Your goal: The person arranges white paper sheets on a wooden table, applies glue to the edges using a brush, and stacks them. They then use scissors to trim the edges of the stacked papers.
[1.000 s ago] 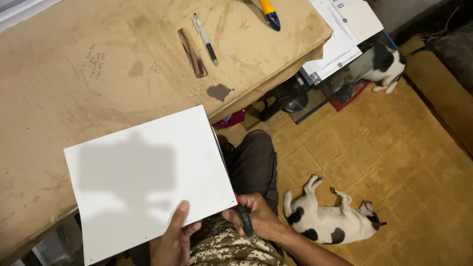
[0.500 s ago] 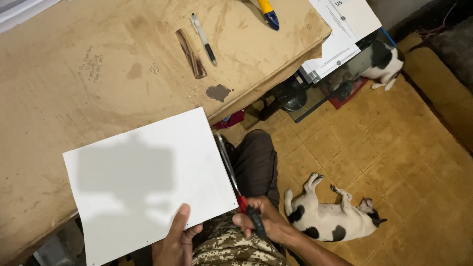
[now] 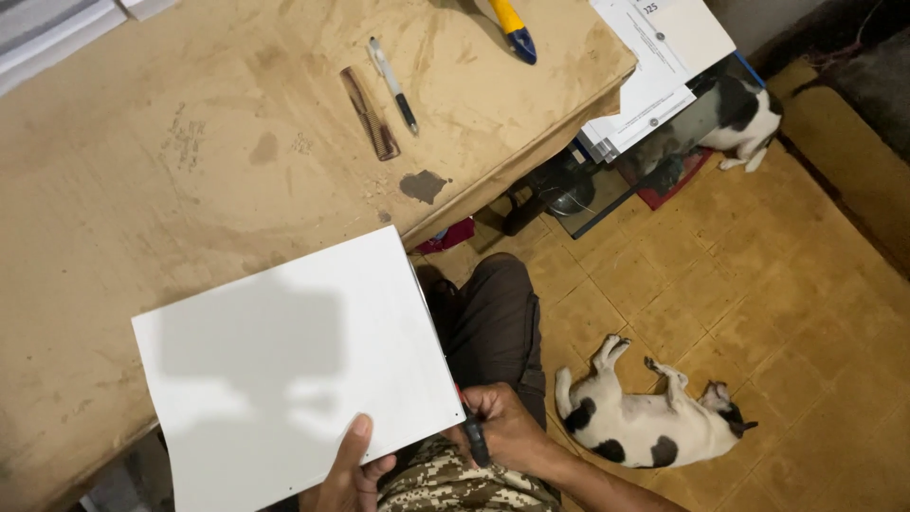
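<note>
A person's left hand (image 3: 355, 469) pinches the near edge of a blank white sheet (image 3: 294, 365) overhanging the near side of a stained brown desk (image 3: 190, 142), thumb on top. The right hand (image 3: 507, 431) is closed round scissors (image 3: 471, 431) working along the sheet's right edge. A clean cut likely calls for a taut, steady sheet. A comb (image 3: 370, 112) and pen (image 3: 393, 85) lie farther off; a cat (image 3: 649, 422) sleeps on the floor.

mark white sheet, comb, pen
white sheet (image 3: 284, 370), head view, middle of its face
comb (image 3: 370, 113), head view, mid-length
pen (image 3: 392, 84), head view, middle of the barrel
</note>
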